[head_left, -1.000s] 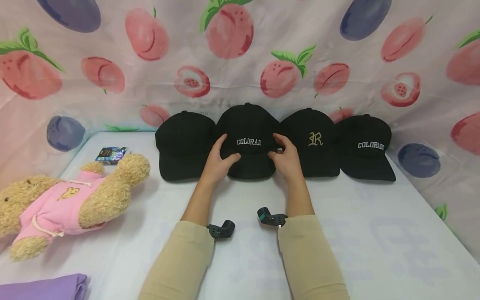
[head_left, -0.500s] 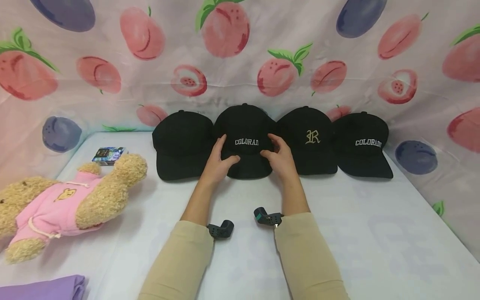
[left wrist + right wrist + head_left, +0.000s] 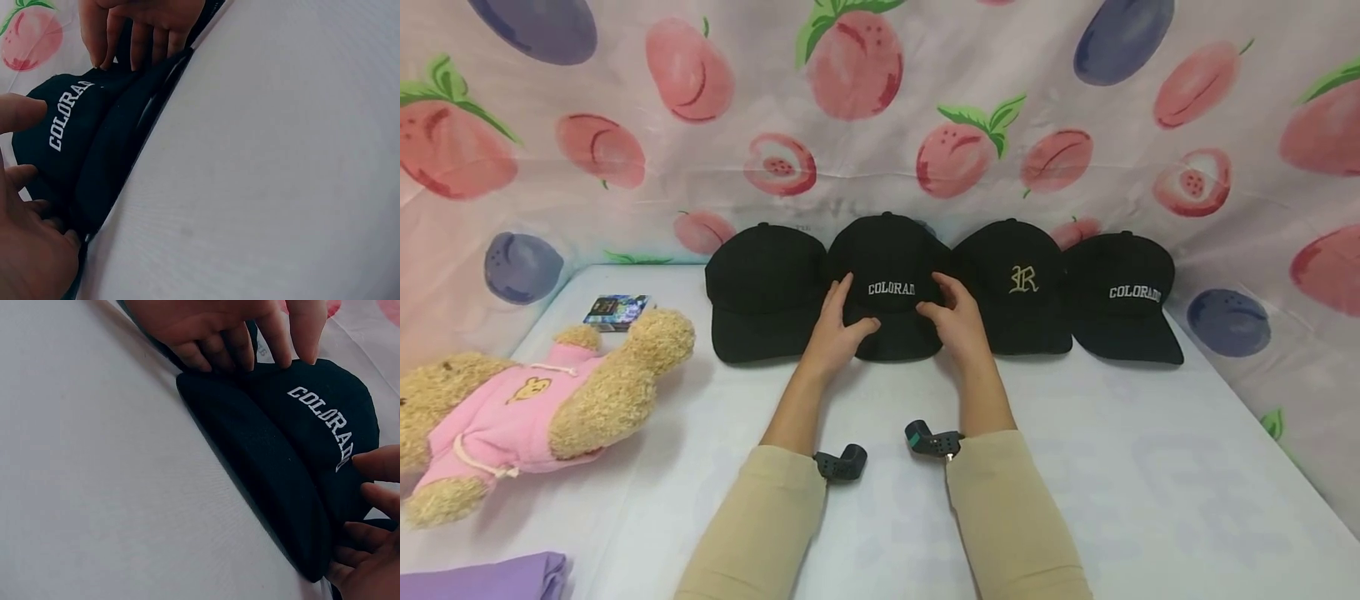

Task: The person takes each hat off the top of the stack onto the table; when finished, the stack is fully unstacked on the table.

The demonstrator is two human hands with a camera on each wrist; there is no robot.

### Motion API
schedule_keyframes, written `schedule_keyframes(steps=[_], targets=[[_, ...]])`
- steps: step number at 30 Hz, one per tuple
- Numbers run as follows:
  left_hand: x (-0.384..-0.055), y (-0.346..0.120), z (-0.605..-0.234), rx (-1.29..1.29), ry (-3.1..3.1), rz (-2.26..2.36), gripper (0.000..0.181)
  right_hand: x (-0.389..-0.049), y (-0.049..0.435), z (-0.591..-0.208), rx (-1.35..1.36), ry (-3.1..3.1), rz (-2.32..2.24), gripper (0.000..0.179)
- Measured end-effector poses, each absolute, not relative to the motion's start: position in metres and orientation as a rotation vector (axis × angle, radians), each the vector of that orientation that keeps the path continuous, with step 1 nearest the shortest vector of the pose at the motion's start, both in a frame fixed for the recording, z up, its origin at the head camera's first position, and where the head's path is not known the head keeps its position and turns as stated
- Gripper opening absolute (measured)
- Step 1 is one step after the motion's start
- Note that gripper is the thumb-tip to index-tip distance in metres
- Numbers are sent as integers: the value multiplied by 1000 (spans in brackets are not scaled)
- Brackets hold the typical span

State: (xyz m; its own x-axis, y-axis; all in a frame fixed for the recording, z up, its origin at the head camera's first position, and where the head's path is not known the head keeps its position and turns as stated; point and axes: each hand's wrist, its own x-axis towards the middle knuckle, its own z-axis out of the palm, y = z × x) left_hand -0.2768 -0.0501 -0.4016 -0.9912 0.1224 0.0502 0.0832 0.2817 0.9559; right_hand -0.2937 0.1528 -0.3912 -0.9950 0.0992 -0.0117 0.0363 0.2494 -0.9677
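A black baseball cap (image 3: 887, 250) with white "COLORADO" lettering sits in a row of black caps, brim towards me. My left hand (image 3: 833, 337) lies at its left side, fingers extended along the crown and thumb over the brim. On the other side, my right hand (image 3: 958, 321) has its fingers spread, the thumb and index finger near the end of the lettering. Both hands frame the same cap in the right wrist view, where its brim (image 3: 256, 481) rests on the white surface. Fingertips are at the crown's sides; how firmly they press I cannot tell.
Left of it stands a plain black cap (image 3: 767, 275). To the right are a cap with a gold "R" (image 3: 1022, 312) and another "COLORADO" cap (image 3: 1123, 321). A teddy bear (image 3: 520, 408), a small box (image 3: 617, 312) and purple cloth (image 3: 490, 579) lie left. Fruit-print fabric (image 3: 865, 158) hangs behind.
My right hand has shifted slightly left, its thumb and index finger coming closer over the front of the cap. The left hand and the caps look nearly unchanged; the head view has shifted a little.
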Motion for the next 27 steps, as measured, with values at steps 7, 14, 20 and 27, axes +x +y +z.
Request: schedule_keyframes(steps=[7, 14, 20, 27], targets=[[-272, -56, -403, 152, 2533, 1862, 86, -294, 146, -391, -107, -2463, 1860, 58], [-270, -56, -404, 158, 2597, 1971, 81, -292, 139, -379, -148, -2387, 1831, 55], [-271, -54, -398, 189, 2628, 2020, 79, -291, 131, -363, -86, -2348, 1804, 53], [-267, -58, -390, 204, 2661, 1984, 74, -286, 119, -358, 15, -2446, 1719, 53]])
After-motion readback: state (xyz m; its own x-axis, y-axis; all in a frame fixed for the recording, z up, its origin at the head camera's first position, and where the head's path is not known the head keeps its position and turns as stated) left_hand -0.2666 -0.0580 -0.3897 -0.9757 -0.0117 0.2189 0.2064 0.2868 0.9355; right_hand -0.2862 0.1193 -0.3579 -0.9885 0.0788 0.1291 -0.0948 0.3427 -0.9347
